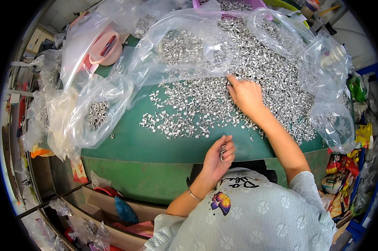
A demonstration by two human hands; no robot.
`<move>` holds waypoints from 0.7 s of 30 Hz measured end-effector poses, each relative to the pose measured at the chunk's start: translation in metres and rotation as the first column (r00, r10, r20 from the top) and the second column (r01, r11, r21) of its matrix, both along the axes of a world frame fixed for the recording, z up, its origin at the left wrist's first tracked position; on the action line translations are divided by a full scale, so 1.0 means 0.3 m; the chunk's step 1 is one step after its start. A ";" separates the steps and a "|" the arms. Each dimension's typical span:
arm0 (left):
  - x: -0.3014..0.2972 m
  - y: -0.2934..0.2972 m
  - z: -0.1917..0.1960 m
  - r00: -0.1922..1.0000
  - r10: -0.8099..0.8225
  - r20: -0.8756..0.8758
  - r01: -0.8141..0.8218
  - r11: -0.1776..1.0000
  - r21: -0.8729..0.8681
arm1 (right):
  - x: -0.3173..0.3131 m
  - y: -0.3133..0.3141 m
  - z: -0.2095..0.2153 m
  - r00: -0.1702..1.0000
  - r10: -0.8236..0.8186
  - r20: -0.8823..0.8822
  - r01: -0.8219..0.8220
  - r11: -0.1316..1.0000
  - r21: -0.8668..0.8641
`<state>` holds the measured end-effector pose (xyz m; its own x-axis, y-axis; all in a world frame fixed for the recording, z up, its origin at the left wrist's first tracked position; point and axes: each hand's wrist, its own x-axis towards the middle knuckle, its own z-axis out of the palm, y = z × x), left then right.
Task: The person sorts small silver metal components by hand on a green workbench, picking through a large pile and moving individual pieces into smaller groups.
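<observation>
Close to the near edge of the green table, my left hand (218, 157) has its fingers curled round several small silvery metal pieces (222, 153), which show between the thumb and fingers. My right hand (245, 96) is stretched out over a wide heap of small curved metal parts (277, 79). Its index finger points forward near the edge of a clear plastic bag (185, 71), and the thumb is a little apart from it. I see nothing held in that hand. More of the metal parts lie under the clear plastic.
On the left stand a pink bowl (106, 48) with a dark red object and a clear bag of metal rings (97, 115). A purple basket (256, 4) of parts is at the back. Plastic bags (333, 125) hang over the right edge. An open drawer (97, 205) sits below left.
</observation>
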<state>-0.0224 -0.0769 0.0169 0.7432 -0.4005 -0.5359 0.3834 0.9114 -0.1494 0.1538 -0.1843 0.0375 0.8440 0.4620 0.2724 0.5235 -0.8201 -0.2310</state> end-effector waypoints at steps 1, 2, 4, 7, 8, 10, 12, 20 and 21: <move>0.000 0.001 -0.001 1.000 0.001 -0.001 -0.001 1.000 0.008 | -0.017 0.017 -0.009 1.000 -0.011 -0.022 0.010 0.999 -0.053; -0.001 0.001 -0.002 1.000 0.002 -0.001 -0.002 1.000 0.002 | -0.037 0.026 -0.014 0.999 -0.023 -0.043 0.019 0.994 -0.106; -0.010 0.005 -0.006 1.000 0.014 -0.006 -0.014 1.000 -0.010 | -0.090 0.030 0.005 0.995 0.069 -0.078 -0.075 0.993 -0.088; -0.010 0.004 -0.004 1.000 0.016 -0.003 -0.016 1.000 -0.005 | -0.141 -0.003 -0.002 0.978 0.181 -0.105 -0.172 0.981 0.086; -0.008 0.003 0.002 1.000 0.012 -0.001 -0.012 1.000 0.003 | -0.150 -0.016 0.003 0.963 0.162 -0.214 -0.132 0.980 0.149; -0.006 0.006 0.011 1.000 0.012 0.002 -0.012 1.000 0.021 | -0.164 -0.025 0.045 0.892 0.150 -0.427 -0.038 0.965 0.259; -0.007 0.005 -0.004 0.999 0.004 0.034 -0.005 1.000 0.014 | -0.169 -0.040 0.050 0.717 0.248 -0.652 0.120 0.877 0.466; -0.007 -0.002 0.005 0.999 0.012 0.045 -0.014 0.999 0.045 | -0.203 -0.109 -0.009 0.256 0.772 -0.582 0.828 0.135 0.544; -0.006 -0.003 0.005 0.999 0.012 0.043 -0.014 0.999 0.045 | -0.204 -0.116 -0.018 0.247 0.779 -0.576 0.846 0.116 0.520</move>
<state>-0.0241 -0.0779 0.0184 0.7709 -0.3664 -0.5211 0.3762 0.9220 -0.0916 0.0927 -0.2190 0.0321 0.7281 0.5437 -0.4174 -0.6735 0.4546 -0.5828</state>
